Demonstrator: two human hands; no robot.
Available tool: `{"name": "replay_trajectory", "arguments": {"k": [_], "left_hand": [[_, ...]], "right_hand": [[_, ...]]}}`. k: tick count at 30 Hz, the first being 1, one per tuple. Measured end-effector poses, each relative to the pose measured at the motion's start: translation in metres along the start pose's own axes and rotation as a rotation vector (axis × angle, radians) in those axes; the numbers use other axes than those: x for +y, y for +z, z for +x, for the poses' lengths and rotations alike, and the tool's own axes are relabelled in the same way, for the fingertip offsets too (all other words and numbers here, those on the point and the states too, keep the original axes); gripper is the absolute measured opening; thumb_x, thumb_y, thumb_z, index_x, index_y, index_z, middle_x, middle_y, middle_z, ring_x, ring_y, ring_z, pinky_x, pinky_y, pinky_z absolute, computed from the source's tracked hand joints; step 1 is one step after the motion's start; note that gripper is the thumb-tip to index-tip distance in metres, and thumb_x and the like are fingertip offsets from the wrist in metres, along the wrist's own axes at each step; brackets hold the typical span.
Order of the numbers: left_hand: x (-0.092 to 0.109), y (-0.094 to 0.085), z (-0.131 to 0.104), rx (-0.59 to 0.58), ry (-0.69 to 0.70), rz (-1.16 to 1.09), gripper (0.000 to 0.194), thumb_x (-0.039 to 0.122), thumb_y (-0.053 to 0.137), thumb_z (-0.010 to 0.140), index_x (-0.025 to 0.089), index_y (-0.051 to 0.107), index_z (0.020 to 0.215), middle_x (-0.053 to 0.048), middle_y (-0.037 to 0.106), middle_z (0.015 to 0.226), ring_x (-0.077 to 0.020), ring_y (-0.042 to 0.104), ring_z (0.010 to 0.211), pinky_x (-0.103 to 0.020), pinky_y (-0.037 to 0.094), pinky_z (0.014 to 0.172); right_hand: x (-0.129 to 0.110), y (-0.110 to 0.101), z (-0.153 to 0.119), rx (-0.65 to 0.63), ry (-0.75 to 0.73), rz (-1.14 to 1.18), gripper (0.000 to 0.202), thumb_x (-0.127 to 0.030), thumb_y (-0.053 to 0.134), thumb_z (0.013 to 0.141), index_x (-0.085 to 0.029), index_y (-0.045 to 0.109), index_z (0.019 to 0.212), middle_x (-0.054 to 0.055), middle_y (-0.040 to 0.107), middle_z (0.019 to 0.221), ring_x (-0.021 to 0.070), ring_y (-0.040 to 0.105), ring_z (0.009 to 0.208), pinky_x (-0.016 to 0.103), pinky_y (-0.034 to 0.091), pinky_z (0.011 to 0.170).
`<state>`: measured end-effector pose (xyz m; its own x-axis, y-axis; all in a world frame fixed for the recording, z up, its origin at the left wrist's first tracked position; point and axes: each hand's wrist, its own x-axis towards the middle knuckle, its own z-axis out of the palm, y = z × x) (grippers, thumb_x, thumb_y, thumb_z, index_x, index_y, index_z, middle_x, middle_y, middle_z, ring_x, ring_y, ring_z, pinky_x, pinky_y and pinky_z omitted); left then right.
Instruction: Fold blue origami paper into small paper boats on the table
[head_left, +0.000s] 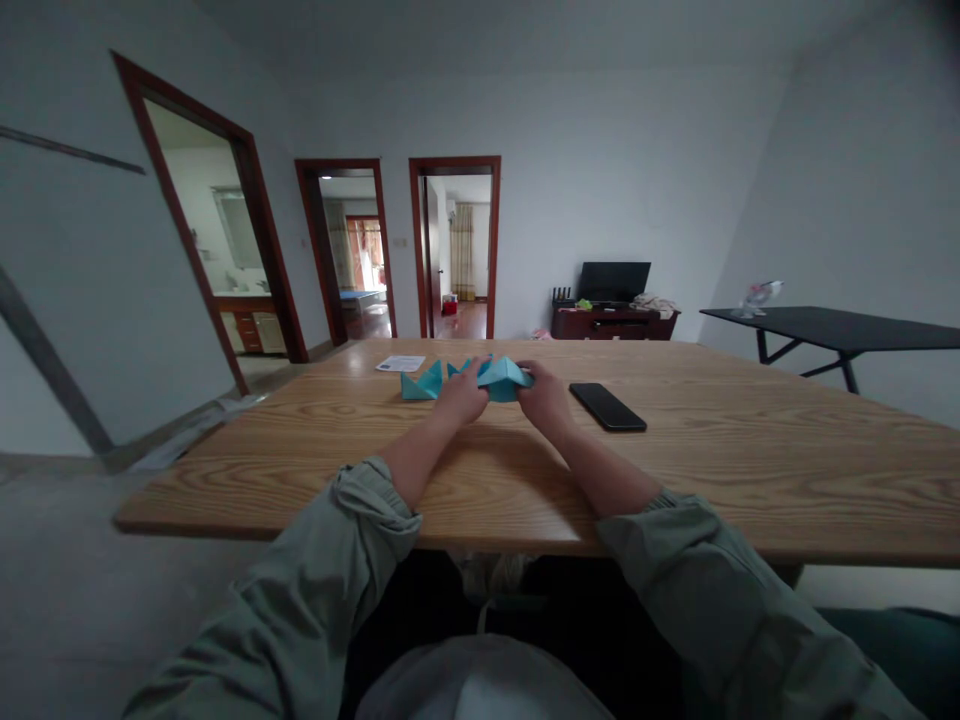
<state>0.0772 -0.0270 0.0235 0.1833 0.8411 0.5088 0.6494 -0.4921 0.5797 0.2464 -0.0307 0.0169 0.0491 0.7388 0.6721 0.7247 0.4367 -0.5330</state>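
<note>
Both my hands grip a folded blue paper piece (504, 376) just above the wooden table. My left hand (461, 395) closes on its left side, and my right hand (541, 392) pinches its right edge. The fold resembles origami, but its exact shape is partly covered by my fingers. Left of my left hand stands another folded blue paper piece (421, 383) with pointed tips. More blue paper shows behind my left hand, mostly hidden. To the right of my right hand lies a black smartphone (608, 407), flat on the table.
A printed white card (400, 363) lies near the far left of the wooden table (315, 480). Beyond are a television (615, 283) on a dark red cabinet (570, 323), and a black table (840, 328) at right. Doorways open in the walls behind and left.
</note>
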Motion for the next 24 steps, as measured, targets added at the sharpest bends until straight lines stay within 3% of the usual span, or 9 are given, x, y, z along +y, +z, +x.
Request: {"name": "replay_trajectory", "arguments": {"k": [4, 10, 16, 20, 24], "left_hand": [[-0.008, -0.011, 0.002, -0.097, -0.045, -0.18, 0.057, 0.015, 0.044, 0.082, 0.028, 0.039, 0.137, -0.007, 0.064, 0.105, -0.0125, 0.061, 0.058, -0.027, 0.05, 0.059], [0.003, -0.016, -0.004, -0.003, 0.01, 0.268, 0.054, 0.024, 0.057, 0.081, 0.03, 0.047, 0.133, -0.008, 0.066, 0.108, -0.0254, 0.062, 0.098, -0.034, 0.045, 0.085], [0.012, -0.011, -0.003, 0.027, -0.029, 0.421, 0.037, 0.03, 0.047, 0.088, 0.028, 0.059, 0.123, -0.012, 0.068, 0.103, -0.0297, 0.062, 0.097, -0.038, 0.044, 0.083], [0.008, -0.013, -0.002, 0.02, -0.009, 0.422, 0.034, 0.024, 0.047, 0.086, 0.026, 0.065, 0.116, -0.013, 0.069, 0.097, -0.0298, 0.063, 0.091, -0.039, 0.045, 0.081], [0.0, -0.017, 0.0, 0.033, 0.028, 0.241, 0.049, 0.012, 0.052, 0.078, 0.027, 0.061, 0.123, -0.011, 0.069, 0.102, -0.0254, 0.064, 0.089, -0.035, 0.047, 0.08]], "right_hand": [[0.006, -0.001, 0.001, -0.008, -0.023, 0.095, 0.045, -0.01, 0.052, 0.069, -0.019, 0.062, 0.112, 0.006, 0.07, 0.096, 0.0187, 0.063, 0.08, 0.027, 0.046, 0.071], [-0.007, 0.003, -0.005, -0.063, -0.046, 0.007, 0.035, -0.014, 0.055, 0.073, -0.021, 0.063, 0.106, 0.004, 0.071, 0.09, 0.0178, 0.064, 0.078, 0.025, 0.044, 0.067], [-0.022, 0.001, -0.01, -0.07, -0.034, -0.181, 0.021, -0.027, 0.055, 0.079, -0.022, 0.066, 0.096, 0.006, 0.07, 0.083, 0.0201, 0.063, 0.074, 0.025, 0.038, 0.061], [-0.017, -0.002, -0.009, -0.081, 0.0, -0.234, 0.016, -0.026, 0.053, 0.078, -0.02, 0.066, 0.087, 0.007, 0.069, 0.077, 0.0193, 0.061, 0.07, 0.025, 0.037, 0.059], [-0.004, -0.002, -0.004, -0.075, 0.015, -0.114, 0.016, -0.021, 0.054, 0.074, -0.019, 0.065, 0.086, 0.005, 0.067, 0.075, 0.018, 0.06, 0.069, 0.026, 0.041, 0.061]]}}
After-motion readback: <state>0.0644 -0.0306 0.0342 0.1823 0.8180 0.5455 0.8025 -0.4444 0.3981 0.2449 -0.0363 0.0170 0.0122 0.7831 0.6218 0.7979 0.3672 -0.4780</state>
